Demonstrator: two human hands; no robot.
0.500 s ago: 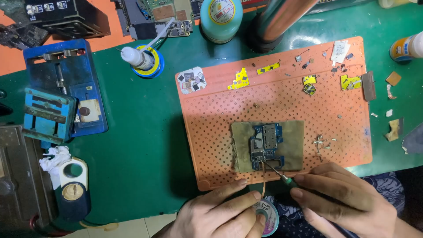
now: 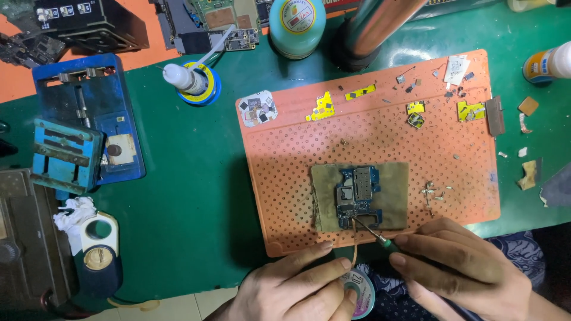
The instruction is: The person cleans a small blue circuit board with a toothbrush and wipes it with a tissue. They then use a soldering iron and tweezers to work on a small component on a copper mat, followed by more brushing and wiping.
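Note:
A small blue circuit board (image 2: 358, 195) lies on an olive cloth pad (image 2: 392, 184) on the orange perforated work mat (image 2: 297, 172). My right hand (image 2: 461, 267) grips a thin soldering iron (image 2: 379, 239) whose tip touches the board's lower edge. My left hand (image 2: 297, 285) holds a small round spool of desoldering braid (image 2: 360, 291); a copper strip of braid (image 2: 355, 244) runs up from it to the iron's tip.
Yellow-taped metal parts (image 2: 324, 107) and loose chips (image 2: 257, 109) lie scattered on the mat's far side. A blue board-holder jig (image 2: 83, 137) stands at the left, a white-tipped syringe on a tape roll (image 2: 190, 80) behind, and a teal round tin (image 2: 296, 21) and a metal cylinder (image 2: 375, 27) at the back.

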